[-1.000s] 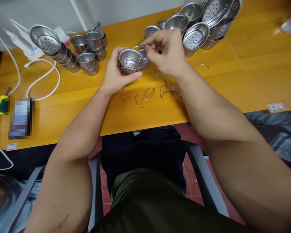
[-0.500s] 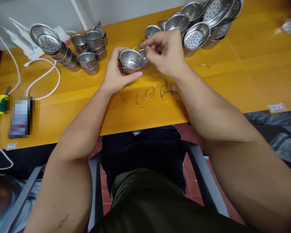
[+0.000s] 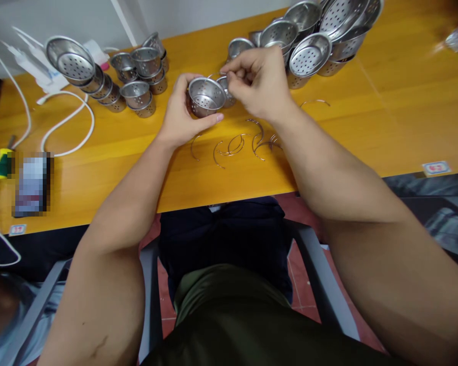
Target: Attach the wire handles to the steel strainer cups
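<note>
My left hand point(image 3: 183, 113) is wrapped round a small perforated metal cup point(image 3: 206, 96), its thumb along the near side and its open top tilted toward me. A thin curved wire point(image 3: 210, 76) runs from the cup's far rim to the pinched fingertips of my right hand point(image 3: 254, 81). Beside the held cup, partly behind my right fingers, stands another small metal cup point(image 3: 229, 94). Several loose curved wires point(image 3: 234, 146) lie on the table below my hands, and a single wire point(image 3: 318, 101) lies to the right of my right wrist.
Stacks of perforated cups point(image 3: 147, 63) stand at the back left, one stack leaning point(image 3: 70, 60). More cups and larger strainers point(image 3: 309, 58) crowd the back right. White cables point(image 3: 93, 127), a phone point(image 3: 32, 185) and a yellow-green handle point(image 3: 2, 163) lie on the table's left.
Almost nothing differs. Both hands keep their hold on the cup and the wire in nearly the same place; the whole view has shifted very slightly.
</note>
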Action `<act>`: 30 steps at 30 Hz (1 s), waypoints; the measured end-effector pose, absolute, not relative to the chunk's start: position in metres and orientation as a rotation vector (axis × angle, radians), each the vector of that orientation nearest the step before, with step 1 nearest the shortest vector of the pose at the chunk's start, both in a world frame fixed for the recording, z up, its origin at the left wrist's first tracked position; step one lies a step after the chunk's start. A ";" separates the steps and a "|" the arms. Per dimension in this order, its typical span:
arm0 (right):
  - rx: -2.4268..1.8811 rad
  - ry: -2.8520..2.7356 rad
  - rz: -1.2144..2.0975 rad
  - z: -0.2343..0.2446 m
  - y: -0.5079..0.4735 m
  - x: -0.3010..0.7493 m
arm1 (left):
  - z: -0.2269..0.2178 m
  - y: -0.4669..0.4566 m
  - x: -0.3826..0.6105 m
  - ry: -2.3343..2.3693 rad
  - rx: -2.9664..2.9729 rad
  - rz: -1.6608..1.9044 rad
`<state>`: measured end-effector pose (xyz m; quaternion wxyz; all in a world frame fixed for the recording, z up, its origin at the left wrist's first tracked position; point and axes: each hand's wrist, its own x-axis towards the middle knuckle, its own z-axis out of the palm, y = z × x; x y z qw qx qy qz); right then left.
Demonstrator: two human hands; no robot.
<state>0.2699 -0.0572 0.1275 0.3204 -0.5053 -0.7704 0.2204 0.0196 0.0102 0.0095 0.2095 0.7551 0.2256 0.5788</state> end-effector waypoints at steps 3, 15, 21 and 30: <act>-1.365 -2.039 0.551 0.128 -0.060 0.267 | 0.028 -0.008 0.017 0.771 2.149 1.507; -1.263 -2.075 0.550 0.130 -0.077 0.244 | 0.024 -0.012 0.019 0.645 2.122 1.480; -1.210 -2.018 0.709 0.133 -0.079 0.240 | 0.019 -0.007 0.019 0.681 2.120 1.478; -0.867 -1.893 0.932 0.108 -0.059 0.242 | 0.046 -0.030 0.021 0.885 2.050 1.352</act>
